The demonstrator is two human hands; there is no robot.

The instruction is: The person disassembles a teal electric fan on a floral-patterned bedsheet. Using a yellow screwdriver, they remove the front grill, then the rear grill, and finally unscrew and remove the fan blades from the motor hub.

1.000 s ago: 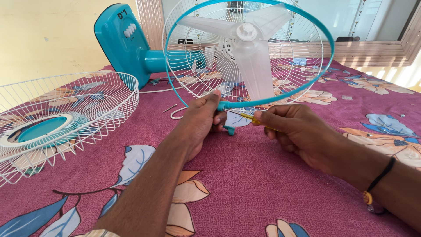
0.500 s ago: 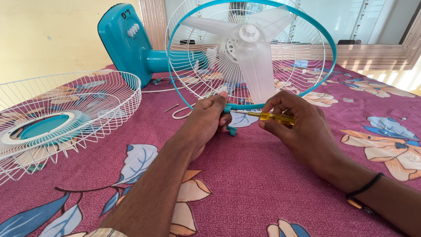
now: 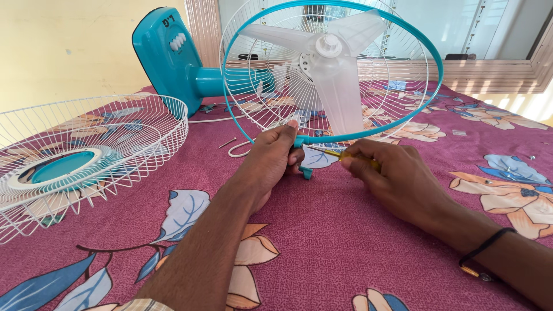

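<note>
Reaching in from the bottom of the frame, two bare forearms lie over a maroon bedspread printed with blue and cream flowers (image 3: pixel 322 242). The left hand (image 3: pixel 271 158), at centre frame, has its fingers curled and pinched on the lowest point of a thin teal plastic ring (image 3: pixel 429 86) that rims the fan guard, right at a small teal clip (image 3: pixel 299 141) on that ring. Just to the right, the right hand (image 3: pixel 397 181) has its fingers closed together around a small screwdriver with a clear yellow handle (image 3: pixel 337 154); its thin metal shaft points left toward the clip. The tip is too small to make out, and most of the handle is hidden inside the fist. A black cord bracelet (image 3: pixel 481 249) circles the right wrist at lower right.

A second small teal piece (image 3: pixel 306 172) lies on the cloth below the left thumb, partly covered by the hand.

Behind the hands, in the upper middle, stands the white wire rear guard (image 3: pixel 276 80) with a translucent white three-blade propeller (image 3: pixel 331 63) inside it; its top edge is cut off by the frame. The teal fan body with white buttons (image 3: pixel 167 55) lies on its side at upper left. A loose white wire front grille with a teal centre disc (image 3: pixel 75 155) rests at the left edge, partly cropped.
</note>
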